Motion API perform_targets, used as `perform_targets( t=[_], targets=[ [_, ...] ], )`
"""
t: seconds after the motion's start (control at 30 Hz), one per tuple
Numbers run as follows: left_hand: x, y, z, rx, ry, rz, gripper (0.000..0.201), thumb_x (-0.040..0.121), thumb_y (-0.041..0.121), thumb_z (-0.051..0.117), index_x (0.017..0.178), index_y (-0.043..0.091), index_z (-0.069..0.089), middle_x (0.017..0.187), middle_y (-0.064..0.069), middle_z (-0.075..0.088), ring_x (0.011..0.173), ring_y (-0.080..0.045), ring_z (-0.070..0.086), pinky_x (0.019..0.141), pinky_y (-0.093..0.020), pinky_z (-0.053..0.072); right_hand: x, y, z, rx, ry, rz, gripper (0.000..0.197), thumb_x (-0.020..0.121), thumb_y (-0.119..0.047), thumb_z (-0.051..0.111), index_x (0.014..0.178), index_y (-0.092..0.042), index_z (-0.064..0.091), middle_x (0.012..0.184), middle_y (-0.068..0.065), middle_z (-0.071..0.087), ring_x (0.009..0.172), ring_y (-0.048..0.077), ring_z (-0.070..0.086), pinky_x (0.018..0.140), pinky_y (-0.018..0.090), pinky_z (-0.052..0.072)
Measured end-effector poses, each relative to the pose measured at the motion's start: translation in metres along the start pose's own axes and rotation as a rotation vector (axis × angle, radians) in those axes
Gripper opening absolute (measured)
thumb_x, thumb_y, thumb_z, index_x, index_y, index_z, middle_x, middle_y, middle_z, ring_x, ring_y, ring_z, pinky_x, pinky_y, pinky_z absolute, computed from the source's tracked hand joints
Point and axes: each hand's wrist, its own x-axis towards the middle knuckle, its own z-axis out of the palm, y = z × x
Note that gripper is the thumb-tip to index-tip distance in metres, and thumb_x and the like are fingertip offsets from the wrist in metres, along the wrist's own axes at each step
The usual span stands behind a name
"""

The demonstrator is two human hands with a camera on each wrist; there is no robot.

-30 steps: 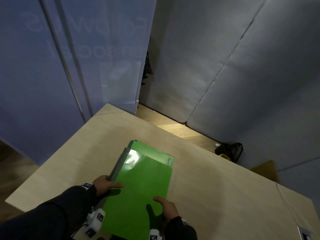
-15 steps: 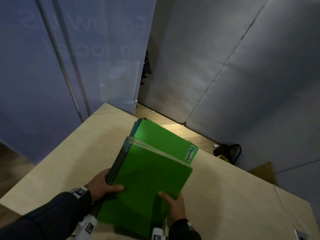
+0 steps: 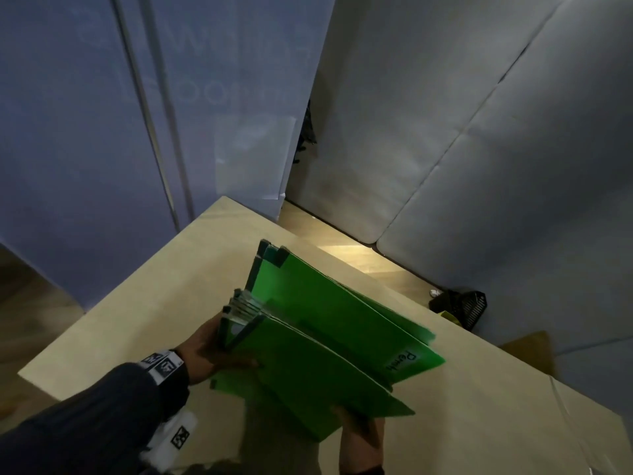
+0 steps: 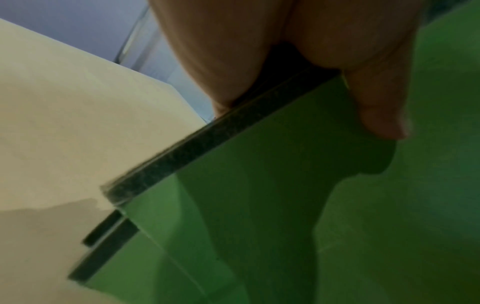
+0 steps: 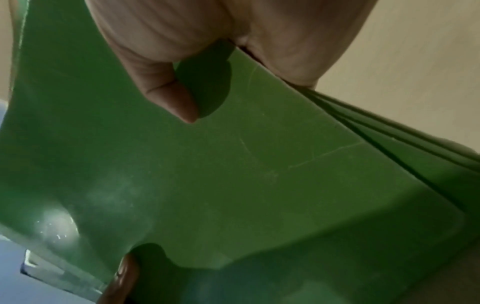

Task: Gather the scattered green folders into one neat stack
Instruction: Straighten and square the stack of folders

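Both hands are holding the folders (image 3: 329, 341) tilted up above the table (image 3: 144, 303), bundle fanning open at the far end. Left hand (image 3: 205, 354) is gripping the spine side, thumb (image 4: 374, 107) pressing on the top cover, fingers curling underneath. Right hand (image 3: 359, 430) is pinching the near corner, thumb (image 5: 168, 92) on top, fingers behind (mostly hidden in head view). One folder with a white label (image 3: 400, 361) is sticking out past the others toward the right.

Progress, judging from this: all folders seem gathered, no loose ones showing on the table, though blur makes the count unclear. Left to do: squaring the edges, probably by tapping, then laying the stack flat.
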Motion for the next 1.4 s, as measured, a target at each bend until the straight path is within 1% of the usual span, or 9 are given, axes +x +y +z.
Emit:
perform_targets(
  t=[0.13,0.23,0.4,0.57,0.7,0.87,1.03,1.23,1.4],
  targets=[
    [-0.008,0.022,-0.006,0.043,-0.050,0.063,0.108,0.047,0.064,0.086,0.138,0.029,0.041,0.129,0.006,0.060,0.115,-0.008,0.064,0.103,-0.040,0.052,-0.004,-0.008,-0.008,-0.034,-0.078,-0.123,0.081,0.041,-0.019,0.095,0.113,-0.021,0.057,0.119,0.015,0.066,0.108,0.034,0.063,0.073,0.036,0.059],
    [-0.009,0.066,-0.010,-0.095,0.029,0.248,0.114,0.049,0.059,0.086,0.145,0.030,0.031,0.136,0.003,0.056,0.121,-0.011,0.061,0.101,-0.033,0.051,-0.012,-0.033,-0.002,-0.041,-0.149,-0.282,0.108,0.035,-0.048,0.096,0.128,-0.013,0.055,0.115,0.011,0.072,0.113,0.034,0.065,0.082,0.041,0.060],
    [-0.003,0.126,0.004,-0.143,0.185,0.456,0.083,0.069,0.036,0.077,0.142,0.027,0.038,0.130,0.002,0.061,0.119,-0.018,0.062,0.096,-0.035,0.054,-0.029,-0.078,0.017,0.024,-0.163,-0.504,0.080,0.066,-0.066,0.076,0.122,-0.009,0.065,0.118,0.021,0.070,0.112,0.044,0.062,0.094,0.063,0.050],
    [-0.005,0.138,0.019,-0.244,0.372,0.358,0.047,0.062,0.075,0.067,0.076,0.030,0.063,0.067,0.003,0.065,0.060,-0.010,0.063,0.055,-0.033,0.051,-0.050,-0.095,0.034,0.053,-0.150,-0.482,0.058,0.065,-0.078,0.066,0.095,-0.031,0.081,0.098,0.007,0.080,0.092,0.028,0.075,0.089,0.051,0.054],
    [-0.005,0.142,0.022,-0.280,0.473,0.178,0.050,0.074,0.062,0.062,0.048,0.021,0.053,0.046,0.002,0.050,0.048,-0.017,0.047,0.055,-0.034,0.042,-0.051,-0.097,0.034,0.069,-0.128,-0.415,0.053,0.074,-0.071,0.063,0.087,-0.023,0.082,0.094,0.013,0.079,0.090,0.036,0.075,0.095,0.061,0.051],
    [-0.003,0.134,0.018,-0.252,0.469,0.248,0.054,0.089,0.050,0.055,0.073,-0.001,0.063,0.076,-0.028,0.066,0.076,-0.043,0.065,0.082,-0.059,0.052,-0.051,-0.102,0.034,0.135,-0.121,-0.289,0.043,0.095,-0.044,0.046,0.088,-0.022,0.082,0.100,0.018,0.077,0.094,0.038,0.073,0.095,0.061,0.050],
    [-0.009,0.128,0.021,-0.108,0.498,0.346,0.049,0.091,0.053,0.036,0.089,0.017,0.069,0.086,-0.006,0.072,0.085,-0.017,0.068,0.077,-0.036,0.053,-0.049,-0.103,0.030,0.122,-0.176,-0.313,0.050,0.083,-0.060,0.050,0.082,-0.022,0.083,0.097,0.017,0.078,0.091,0.035,0.074,0.093,0.056,0.050],
    [-0.007,0.129,0.021,-0.035,0.521,0.350,0.044,0.098,0.040,0.029,0.100,0.020,0.069,0.101,0.003,0.070,0.102,-0.009,0.062,0.086,-0.027,0.046,-0.025,-0.085,0.019,-0.149,0.017,-0.344,0.111,0.052,-0.094,0.057,0.132,-0.018,0.058,0.133,0.018,0.061,0.122,0.036,0.059,0.105,0.060,0.045],
    [-0.003,0.129,0.020,-0.129,0.431,0.288,0.056,0.094,0.055,0.032,0.099,0.011,0.067,0.097,-0.009,0.072,0.097,-0.023,0.067,0.095,-0.045,0.051,-0.025,-0.079,0.014,-0.152,0.002,-0.411,0.050,0.085,-0.076,0.043,0.113,-0.041,0.066,0.110,0.006,0.069,0.100,0.011,0.069,0.092,0.040,0.057]
  ],
)
